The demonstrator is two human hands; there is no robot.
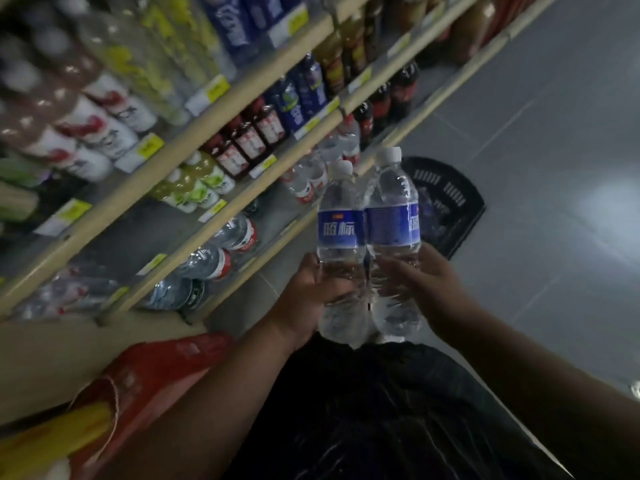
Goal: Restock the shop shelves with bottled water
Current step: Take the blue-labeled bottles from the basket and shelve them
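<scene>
— On the left?
— Shelving point(180, 147), tier above tier, packed with drinks up to the front edges; price tags point(214, 90) along those edges.
— Lowest tier?
— Water bottles point(207, 261), close behind the front edge.
— To the right?
— Floor point(554, 150), with a basket point(450, 202) on it, just beside the shelving's bottom edge.
— Before the basket?
— Left bottle point(341, 237) held in the left hand point(311, 292), right bottle point(393, 216) held in the right hand point(426, 282), side by side, touching.

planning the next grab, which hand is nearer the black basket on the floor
Right. The right hand, holding a water bottle, is just this side of the black basket; the left hand, holding the other bottle, is further left, toward the shelves.
</scene>
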